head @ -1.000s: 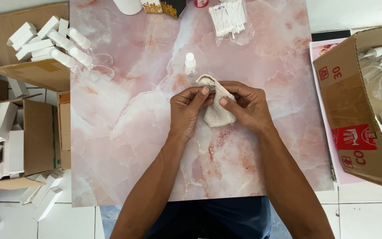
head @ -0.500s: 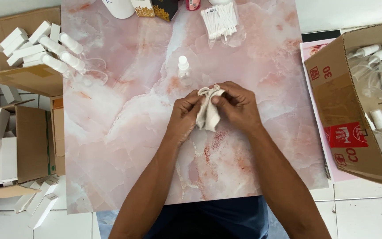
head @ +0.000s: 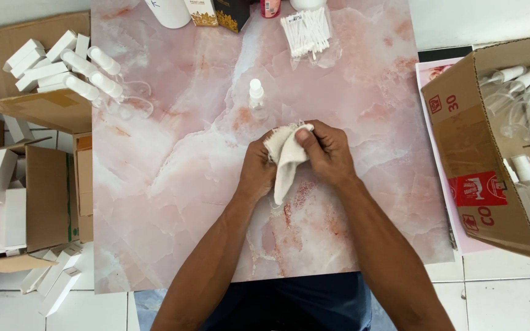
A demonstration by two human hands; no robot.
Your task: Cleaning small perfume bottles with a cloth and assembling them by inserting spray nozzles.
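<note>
- Holding a small off-white cloth pouch (head: pixel 284 160) between both hands above the middle of the pink marble tabletop (head: pixel 173 184).
- Long axis of pouch near vertical in view, slightly tilted: wide bunched end up and away from body, narrow end down toward body.
- Left hand (head: pixel 257 167) closed on the pouch's left edge, fingers hidden behind the fabric.
- Right hand (head: pixel 326 152) closed on the upper right corner, thumb pressed on the fabric's front face.
- Lower part of pouch hanging free between the wrists; contact with the tabletop cannot be told.
- Small clear spray bottle (head: pixel 256 98) upright just beyond the hands, apart from the pouch.
- Bundle of cotton swabs (head: pixel 307 30) at far edge, next to several containers.
- Clear bottles with white caps (head: pixel 96 76) lying at left edge, beside white cartons (head: pixel 38 64) on a cardboard box.
- Open cardboard box (head: pixel 480 159) at right, with more spray bottles inside.
- Nothing between hands and pouch.
</note>
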